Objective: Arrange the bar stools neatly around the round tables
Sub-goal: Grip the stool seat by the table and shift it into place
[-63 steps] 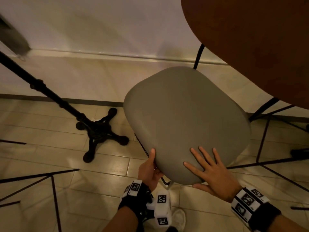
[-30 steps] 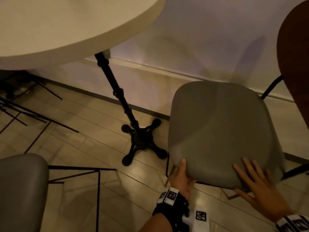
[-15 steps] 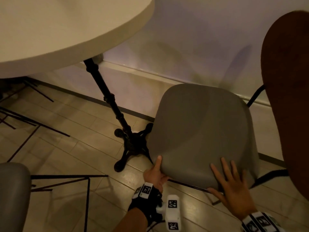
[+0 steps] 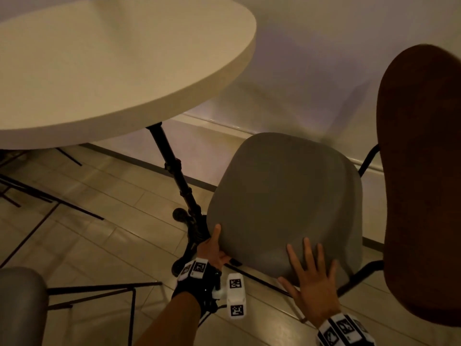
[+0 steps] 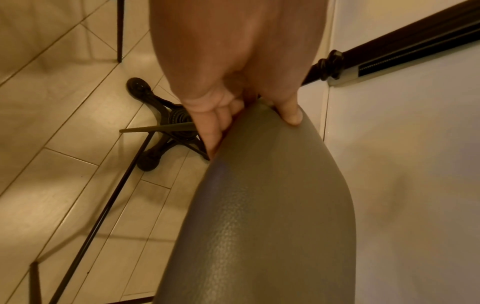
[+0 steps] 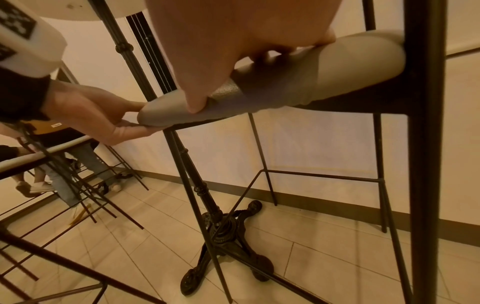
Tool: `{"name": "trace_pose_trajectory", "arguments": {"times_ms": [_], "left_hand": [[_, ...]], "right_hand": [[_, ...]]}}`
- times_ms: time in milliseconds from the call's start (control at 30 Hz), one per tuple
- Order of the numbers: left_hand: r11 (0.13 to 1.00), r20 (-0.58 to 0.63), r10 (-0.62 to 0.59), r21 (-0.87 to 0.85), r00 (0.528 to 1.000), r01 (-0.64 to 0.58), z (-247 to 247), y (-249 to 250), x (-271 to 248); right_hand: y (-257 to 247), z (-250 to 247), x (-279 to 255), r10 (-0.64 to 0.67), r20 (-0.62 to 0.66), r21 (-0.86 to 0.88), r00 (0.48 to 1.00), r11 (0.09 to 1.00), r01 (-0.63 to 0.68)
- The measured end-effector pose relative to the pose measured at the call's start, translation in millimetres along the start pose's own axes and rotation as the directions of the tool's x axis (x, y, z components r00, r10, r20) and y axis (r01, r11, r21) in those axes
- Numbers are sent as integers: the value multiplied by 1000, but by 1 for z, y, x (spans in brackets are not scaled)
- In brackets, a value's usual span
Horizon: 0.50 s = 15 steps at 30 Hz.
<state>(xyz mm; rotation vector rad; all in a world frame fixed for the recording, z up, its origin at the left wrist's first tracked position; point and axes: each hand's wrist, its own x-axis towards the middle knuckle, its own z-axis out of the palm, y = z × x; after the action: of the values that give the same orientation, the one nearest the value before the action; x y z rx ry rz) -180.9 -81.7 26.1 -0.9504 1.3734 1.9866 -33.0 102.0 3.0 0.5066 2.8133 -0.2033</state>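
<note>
A grey padded bar stool on thin black legs stands between a white round table and a brown round table. Its seat's near-left corner hangs over the white table's black pedestal base. My left hand grips that corner, thumb on top and fingers underneath. On the seat's near edge my right hand lies flat with fingers spread, its thumb against the front rim. In the right wrist view the seat shows from below, with the left hand pinching its end.
A second grey stool stands at the lower left, its black footrest bars reaching toward me. More stool legs lie under the white table. A white wall with a dark skirting runs behind. A person's legs stand far left.
The stool has shifted left, away from the brown table and up against the white table's pedestal. Both hands keep the same places on the seat's near edge.
</note>
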Motion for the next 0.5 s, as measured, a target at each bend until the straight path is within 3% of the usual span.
{"name": "trace_pose_trajectory", "arguments": {"times_ms": [200,500], "left_hand": [[1000,71,-22,8,997,22,-20,-1,-4],[1000,46,-10,14,999,9,-30,3,3]], "right_hand": [[-8,4,-8,1,14,-23,1000,1000,-1],[-24,8,-15,8,-52,15,999,1000,-7]]}}
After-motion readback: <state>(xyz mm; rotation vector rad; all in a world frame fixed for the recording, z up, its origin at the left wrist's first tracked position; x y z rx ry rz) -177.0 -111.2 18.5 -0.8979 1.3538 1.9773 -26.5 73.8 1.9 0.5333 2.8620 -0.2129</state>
